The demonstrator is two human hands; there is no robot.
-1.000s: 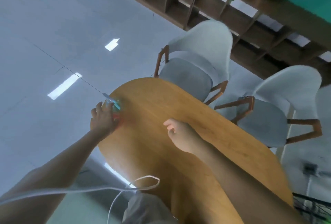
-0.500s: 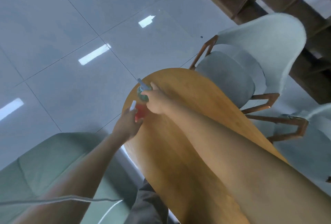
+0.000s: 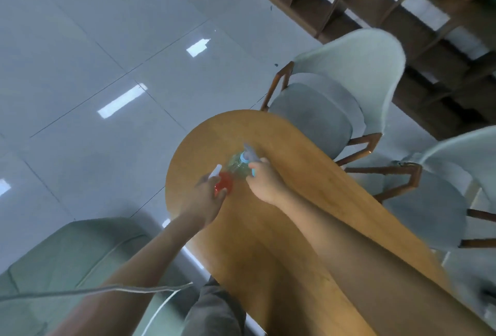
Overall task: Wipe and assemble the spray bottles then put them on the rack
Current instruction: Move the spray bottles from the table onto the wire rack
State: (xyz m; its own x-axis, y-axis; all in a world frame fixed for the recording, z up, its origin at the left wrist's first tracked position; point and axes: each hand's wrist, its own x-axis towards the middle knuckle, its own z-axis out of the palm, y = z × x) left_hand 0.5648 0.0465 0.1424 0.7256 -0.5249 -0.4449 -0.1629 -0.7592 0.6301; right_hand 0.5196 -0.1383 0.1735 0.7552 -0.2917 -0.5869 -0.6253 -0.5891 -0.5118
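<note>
Left hand point(image 3: 205, 196): fingers curled round the red spray bottle point(image 3: 224, 186), gripping it from the near side; white nozzle tip sticks out past the fingers, pointing up-left.
Right hand point(image 3: 264, 182): wrapped round the top of the green spray bottle point(image 3: 237, 165), at the blue trigger head; thumb side faces the camera.
Red bottle: near the rounded end of the wooden table point(image 3: 268, 241), w/ its base apparently on or just above the top (blur, can't tell which).
Green bottle: clear greenish body, blue collar, pale trigger pointing away from the person; just beside the red one, the two touching or nearly so.
Table: oval, honey-coloured, runs from the rounded far-left end to bottom right under both forearms.
Chairs: two pale grey shell chairs point(image 3: 335, 99) w/ brown wood legs along the far side; 2nd one at right edge.
Shelving: dark wood shelf unit point(image 3: 402, 13) top right, green plant w/ pink bits on it.
Floor: grey glossy tiles, bright light reflections.
Near left: green sofa point(image 3: 67, 255), white cable point(image 3: 107, 288) crossing it.
</note>
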